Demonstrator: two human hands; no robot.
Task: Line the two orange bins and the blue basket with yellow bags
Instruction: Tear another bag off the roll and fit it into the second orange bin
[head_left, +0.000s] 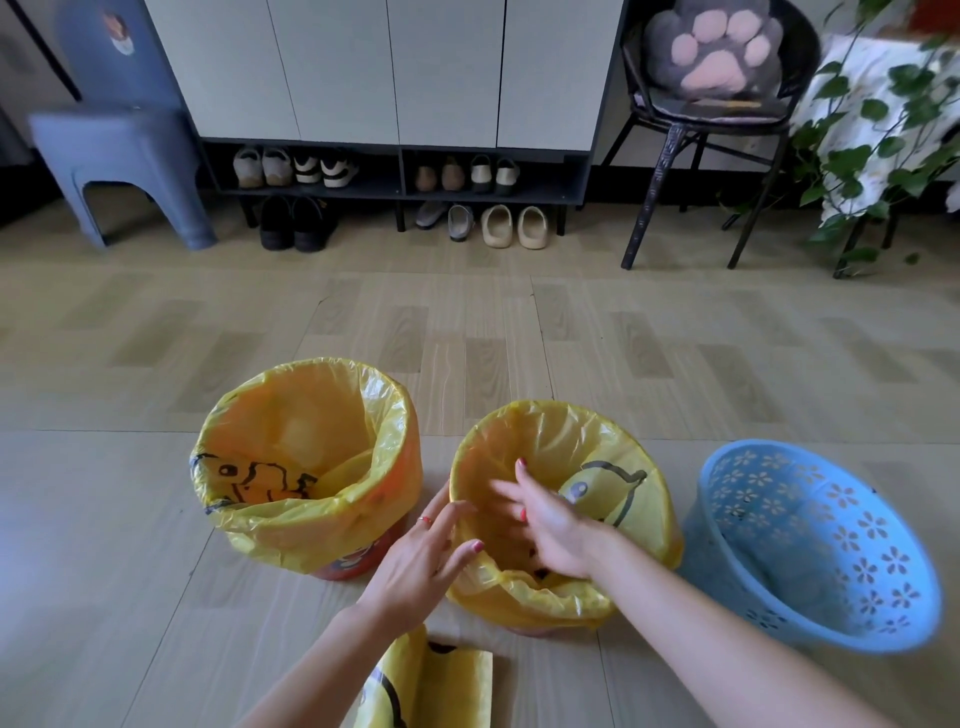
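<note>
Press the bag (613, 457) flat inside the middle bin (524, 630): right hand (550, 525) fingers spread, left hand (421, 556) fingers relaxed at rim.

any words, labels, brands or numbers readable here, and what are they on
None can be read.
Left bin's yellow bag: a black-outline duck drawing, no letters.
Middle bin's bag: a duck drawing only.
Folded bag on the floor: part of a drawing, no text.
Blue-grey door sticker: too blurred to read.
</note>
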